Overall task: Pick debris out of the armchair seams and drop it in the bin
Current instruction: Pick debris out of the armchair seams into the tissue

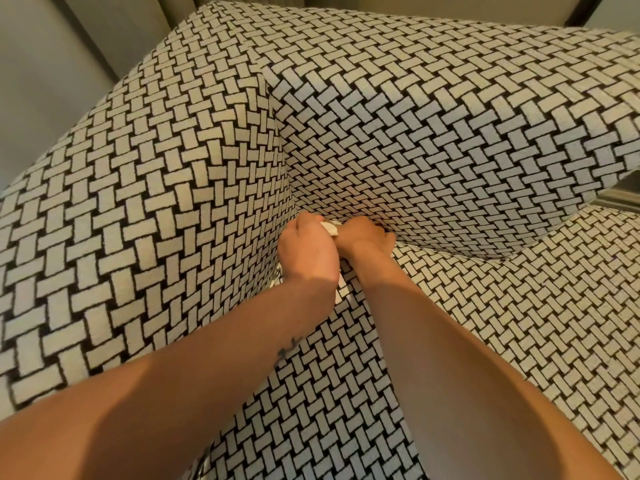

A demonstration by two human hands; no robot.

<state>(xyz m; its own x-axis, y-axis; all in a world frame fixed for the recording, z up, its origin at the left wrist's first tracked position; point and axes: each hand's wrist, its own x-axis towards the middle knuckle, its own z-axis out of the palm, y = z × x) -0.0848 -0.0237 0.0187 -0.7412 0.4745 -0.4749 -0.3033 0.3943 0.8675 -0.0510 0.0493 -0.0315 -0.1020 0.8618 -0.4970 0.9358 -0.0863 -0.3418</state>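
The left hand [308, 249] curls its fingers around a pale scrap [329, 229], low in the armchair [173, 202] corner. Touching it on the right, the right hand [365, 237] digs into the seam [433, 250], which runs off rightward. Its fingertips are buried, so I cannot tell its hold. No bin is in sight.

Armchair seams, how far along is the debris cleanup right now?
Nothing looks finished yet, and no bin is in view. In hand: both hands are at the back corner seam. The left hand seems to pinch a white scrap, and the right hand has its fingers tucked into the crease. Left to do: carry the scrap to the bin and check the other seams.
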